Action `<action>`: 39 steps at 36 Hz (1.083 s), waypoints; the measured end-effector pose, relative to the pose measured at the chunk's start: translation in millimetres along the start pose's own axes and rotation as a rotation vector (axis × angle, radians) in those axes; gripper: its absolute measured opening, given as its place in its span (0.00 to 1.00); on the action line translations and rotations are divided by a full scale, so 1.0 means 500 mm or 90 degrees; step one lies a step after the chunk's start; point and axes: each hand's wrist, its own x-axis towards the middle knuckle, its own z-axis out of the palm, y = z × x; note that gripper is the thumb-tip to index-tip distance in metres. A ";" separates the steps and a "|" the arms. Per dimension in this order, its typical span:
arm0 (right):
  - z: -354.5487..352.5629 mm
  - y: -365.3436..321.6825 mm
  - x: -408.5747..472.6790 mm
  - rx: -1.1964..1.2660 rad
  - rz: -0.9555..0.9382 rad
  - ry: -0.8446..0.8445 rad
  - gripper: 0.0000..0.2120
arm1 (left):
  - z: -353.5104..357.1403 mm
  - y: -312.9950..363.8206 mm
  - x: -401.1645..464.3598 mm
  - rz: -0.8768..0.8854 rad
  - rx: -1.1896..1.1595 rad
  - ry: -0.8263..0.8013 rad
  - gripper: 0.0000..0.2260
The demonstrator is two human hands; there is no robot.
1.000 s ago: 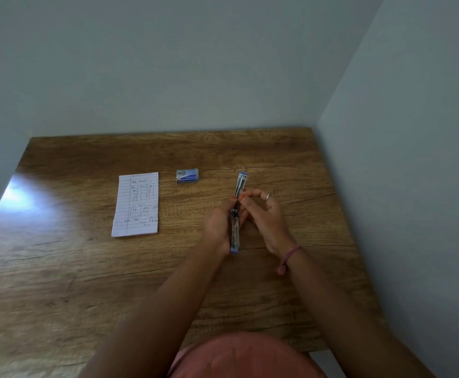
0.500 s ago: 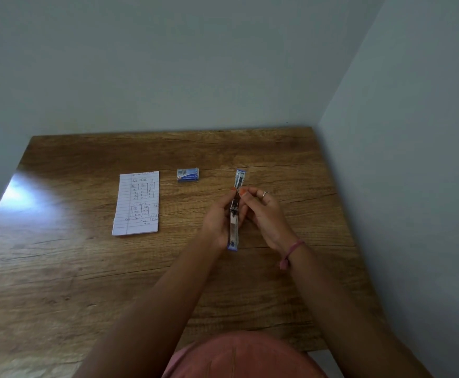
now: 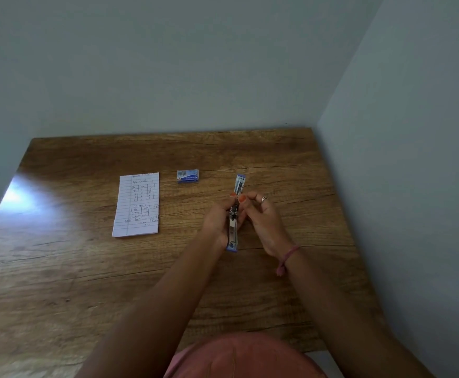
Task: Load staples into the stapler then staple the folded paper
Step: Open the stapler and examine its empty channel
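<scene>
1. Wood-grain laminate covers the worktop (image 3: 86, 268), which fits into a corner of pale walls. It looks hard and smooth, so light things may skate on it when pushed.

2. Lined paper (image 3: 136, 205), the folded sheet to be stapled, lies flat on the worktop well to the left of the hands. It looks thin, limp and easily creased, best lifted by an edge or pinned flat. It carries handwritten tables in dark ink, too small to read.

3. Blue-and-chrome stapler (image 3: 233, 227), swung open full length, is held over the worktop between both hands, its far blue-tipped end pointing away from the person. It looks rigid, metal and small enough to be light; the bright channel may be slippery, so the sides are the safer hold. No marking on it is legible.

4. Left hand (image 3: 217, 222) curls round the stapler's near half from the left, gripping it.

5. Right hand (image 3: 261, 216) pinches at the stapler's middle with thumb and forefinger, other fingers loosely bent; whether a strip of staples sits under them I cannot tell.

6. Staple box (image 3: 187, 176), blue and white card, sits on the worktop between paper and stapler, further back. It is probably light and crushable; its print is unreadable.
</scene>
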 end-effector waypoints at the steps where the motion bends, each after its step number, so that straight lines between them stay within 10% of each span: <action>1: 0.001 0.000 -0.001 -0.005 -0.003 0.004 0.09 | 0.000 0.000 0.000 0.000 0.002 0.000 0.07; 30: -0.004 0.028 0.001 -0.128 -0.132 -0.065 0.07 | -0.012 0.017 0.011 -0.008 0.070 -0.004 0.10; 39: -0.021 -0.005 0.026 0.220 0.061 0.017 0.06 | -0.013 0.018 0.009 -0.049 -0.028 -0.027 0.06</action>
